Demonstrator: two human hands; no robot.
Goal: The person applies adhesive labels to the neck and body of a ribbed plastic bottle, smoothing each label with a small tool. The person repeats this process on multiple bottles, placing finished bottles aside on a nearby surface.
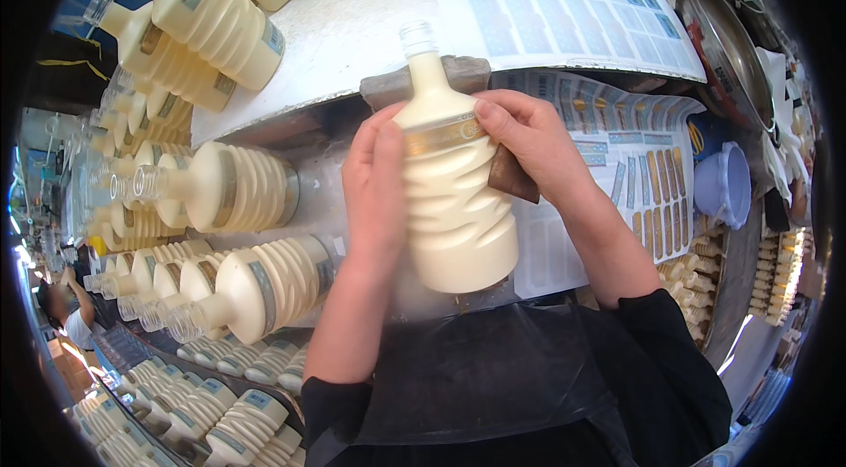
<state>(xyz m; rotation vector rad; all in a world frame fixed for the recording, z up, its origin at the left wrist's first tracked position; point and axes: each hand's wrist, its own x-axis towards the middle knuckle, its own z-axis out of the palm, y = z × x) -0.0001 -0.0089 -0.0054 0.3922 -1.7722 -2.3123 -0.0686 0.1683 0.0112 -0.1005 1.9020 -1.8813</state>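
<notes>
A cream-coloured ribbed bottle with a clear threaded neck lies in front of me, its neck pointing away. A gold-toned label band runs across its shoulder. My left hand is closed against the bottle's left side, thumb by the label's left end. On the right, the thumb of my right hand presses at the label's right end. Its curled fingers hold a flat brown piece beside the bottle. A grey pad lies behind the neck.
Similar bottles lie stacked at the left, with more at lower left. Label sheets lie on the white board; another sheet is at the right. A lilac bucket stands beyond it. Another person is at far left.
</notes>
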